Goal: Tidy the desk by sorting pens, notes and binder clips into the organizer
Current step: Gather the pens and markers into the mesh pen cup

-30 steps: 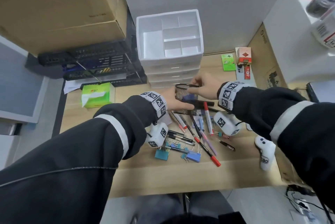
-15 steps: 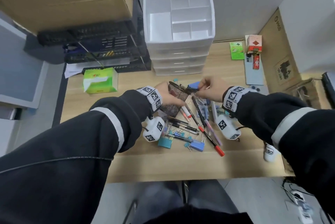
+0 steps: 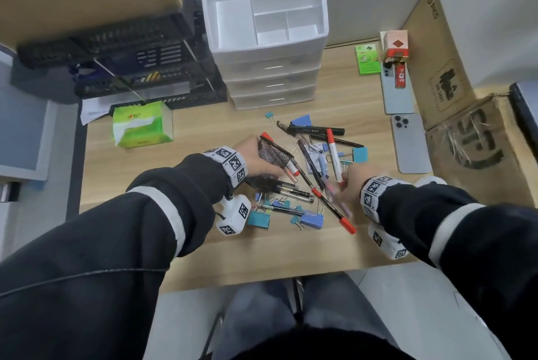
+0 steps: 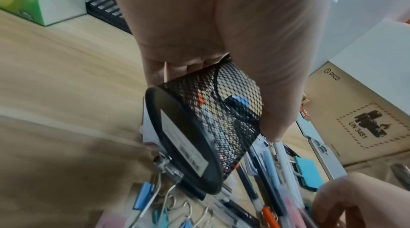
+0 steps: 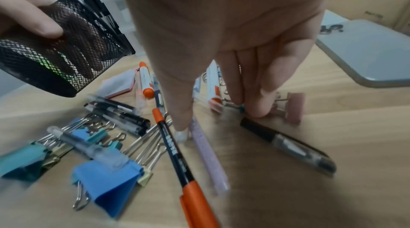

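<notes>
barely started imo: organizer [image 3: 263,7] top centre looks empty, left hand [image 3: 252,155] grips mesh cup [image 3: 272,155], right hand [image 3: 353,182] fingers spread onto the pen pile [image 3: 308,182].

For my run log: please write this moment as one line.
left hand: grips mesh cup, tilted | right hand: fingers on clips | organizer: empty

The wooden desk [image 3: 186,249] bears scattered pens [image 3: 316,130], binder clips [image 3: 312,220], a white organizer [image 3: 270,68], a tissue box [image 3: 142,125] and phones [image 3: 410,144].
</notes>
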A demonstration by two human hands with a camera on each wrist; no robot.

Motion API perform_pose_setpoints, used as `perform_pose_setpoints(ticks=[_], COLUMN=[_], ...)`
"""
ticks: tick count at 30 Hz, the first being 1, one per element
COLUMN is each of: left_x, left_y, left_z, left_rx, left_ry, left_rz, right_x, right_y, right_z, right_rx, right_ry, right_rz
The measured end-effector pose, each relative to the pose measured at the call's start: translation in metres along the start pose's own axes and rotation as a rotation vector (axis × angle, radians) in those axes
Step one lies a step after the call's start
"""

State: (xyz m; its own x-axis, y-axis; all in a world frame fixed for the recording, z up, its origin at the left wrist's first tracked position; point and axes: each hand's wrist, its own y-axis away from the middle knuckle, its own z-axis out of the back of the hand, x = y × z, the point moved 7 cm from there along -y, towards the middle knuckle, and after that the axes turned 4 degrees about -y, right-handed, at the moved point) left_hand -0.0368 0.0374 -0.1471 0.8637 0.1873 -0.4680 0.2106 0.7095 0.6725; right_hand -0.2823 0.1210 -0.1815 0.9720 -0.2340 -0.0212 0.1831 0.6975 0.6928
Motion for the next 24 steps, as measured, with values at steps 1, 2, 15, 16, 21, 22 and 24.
perform_pose_setpoints(ticks=[1,2,15,16,21,22,24], left_x=[0.000,0.000,0.017,0.018,0.018,0.019,0.020], left_y=[-0.001,-0.001,-0.001,-0.001,0.000,0.000,0.002], left_z=[-0.004,-0.007,-0.013,-0.012,-0.008,-0.008,-0.007], left_rx=[0.006,0.008,-0.018,-0.022,-0.006,-0.005,-0.011], left_ry=[0.005,0.001,-0.143,-0.147,-0.165,-0.169,-0.171], left_rz=[-0.011,-0.019,0.025,0.024,0.029,0.028,0.029], right_x=[0.002,0.003,0.017,0.019,0.034,0.034,0.037], right_y=[-0.002,-0.004,-0.003,-0.001,0.006,0.006,0.006], right_z=[-0.003,-0.005,-0.010,-0.009,-0.004,-0.003,-0.003], right_rx=[-0.005,-0.017,0.005,0.017,0.085,0.086,0.091], right_ry=[0.002,-0.004,0.051,0.078,0.153,0.127,0.090], right_rz=[0.001,0.005,0.075,0.083,0.193,0.200,0.215])
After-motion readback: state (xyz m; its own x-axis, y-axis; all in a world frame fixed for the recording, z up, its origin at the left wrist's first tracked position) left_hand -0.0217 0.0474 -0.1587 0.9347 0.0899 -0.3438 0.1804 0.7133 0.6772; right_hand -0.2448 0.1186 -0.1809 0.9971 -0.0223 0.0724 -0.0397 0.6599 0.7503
